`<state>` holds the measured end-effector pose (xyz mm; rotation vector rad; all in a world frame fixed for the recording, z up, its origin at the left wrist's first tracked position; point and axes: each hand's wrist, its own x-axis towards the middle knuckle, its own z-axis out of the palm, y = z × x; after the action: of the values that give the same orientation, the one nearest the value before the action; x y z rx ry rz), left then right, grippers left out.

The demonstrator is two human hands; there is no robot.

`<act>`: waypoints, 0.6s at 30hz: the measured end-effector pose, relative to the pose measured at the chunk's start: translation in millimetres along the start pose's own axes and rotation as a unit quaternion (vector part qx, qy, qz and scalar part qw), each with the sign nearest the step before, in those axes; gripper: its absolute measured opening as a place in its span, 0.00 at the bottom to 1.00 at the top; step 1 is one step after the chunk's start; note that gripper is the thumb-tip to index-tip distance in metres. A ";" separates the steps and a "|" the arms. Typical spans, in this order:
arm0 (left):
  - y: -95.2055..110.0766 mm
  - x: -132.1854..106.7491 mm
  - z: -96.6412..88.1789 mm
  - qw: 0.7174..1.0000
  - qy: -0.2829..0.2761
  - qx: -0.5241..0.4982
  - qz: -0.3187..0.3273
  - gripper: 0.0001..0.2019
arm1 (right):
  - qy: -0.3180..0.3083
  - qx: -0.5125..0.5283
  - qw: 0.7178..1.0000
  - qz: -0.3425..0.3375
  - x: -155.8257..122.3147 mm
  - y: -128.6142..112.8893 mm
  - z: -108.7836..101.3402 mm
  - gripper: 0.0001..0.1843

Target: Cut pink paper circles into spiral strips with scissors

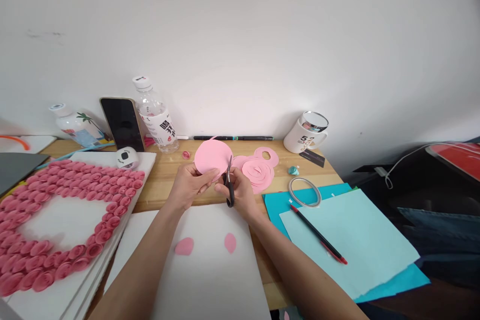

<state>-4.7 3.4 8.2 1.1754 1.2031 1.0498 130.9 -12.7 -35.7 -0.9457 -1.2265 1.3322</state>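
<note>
A round piece of pink paper (212,156) is pinched at its lower edge by my left hand (190,183). My right hand (240,191) grips a pair of black-handled scissors (230,191), whose blades point up at the disc's right edge. A thin strip curls at the top of the disc. Behind my right hand lie pink paper spirals (258,174). Below my hands, on a white board (210,285), rest two small pink paper pieces, one at left (184,246) and one at right (230,243).
At left, rolled pink paper roses (78,255) cover a white board. A phone (123,124), a plastic bottle (155,117) and a white mug (304,134) stand along the wall. A tape ring (305,192) and a pen (317,232) lie on blue paper sheets (360,240) at right.
</note>
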 end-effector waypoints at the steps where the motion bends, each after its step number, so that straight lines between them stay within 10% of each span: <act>1: 0.1 0.1 -0.2 1.000 0.000 0.002 0.000 0.15 | -0.001 0.001 1.000 0.000 0.0 0.4 0.0 0.23; 18: -0.6 -0.1 -0.6 1.000 0.009 0.003 0.002 0.17 | 0.015 -0.005 1.000 0.015 -1.1 3.2 -1.0 0.19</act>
<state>-5.3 3.3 7.6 1.1762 1.2188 1.0632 131.5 -13.4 -39.1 -0.9914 -1.2019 1.3316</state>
